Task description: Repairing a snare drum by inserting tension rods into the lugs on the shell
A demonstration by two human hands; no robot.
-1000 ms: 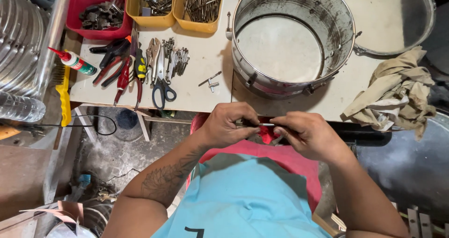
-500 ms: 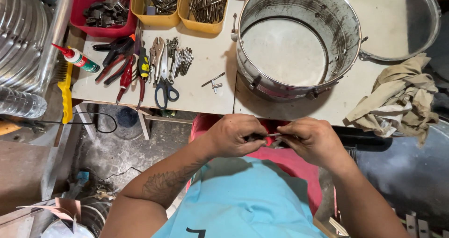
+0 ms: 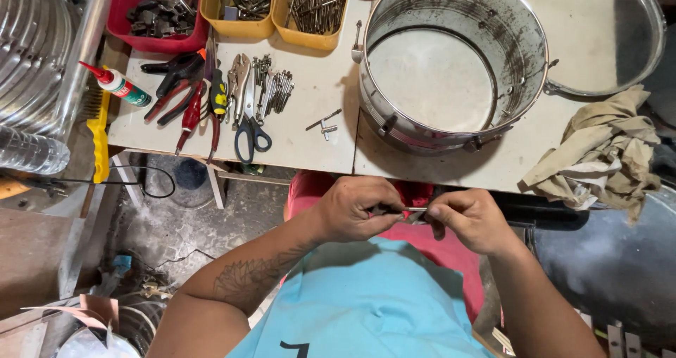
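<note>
A small metal rod (image 3: 412,209) sits between the two hands, just in front of the person's chest and below the near edge of the tabletop (image 3: 317,111). The left hand (image 3: 355,209) pinches its left end with the fingers pressed together, and the right hand (image 3: 470,219) pinches its right end in the same way. What exact kind of part the rod is, I cannot tell; it is too small and mostly covered.

On the tabletop, directly beyond the hands, stands a round metal drum shell (image 3: 451,62), open on top. To the right of it lies a crumpled beige rag (image 3: 605,154), and far right a round metal lid (image 3: 598,34). To the left of the shell lie two small metal screws (image 3: 324,124), then black-handled scissors (image 3: 250,129), a row of wrenches (image 3: 271,87) and red-handled pliers (image 3: 190,111). A glue bottle (image 3: 116,85) with a red tip lies near the left edge. At the far edge stand a red bin (image 3: 162,13) and two yellow bins (image 3: 310,9) with metal parts.
</note>
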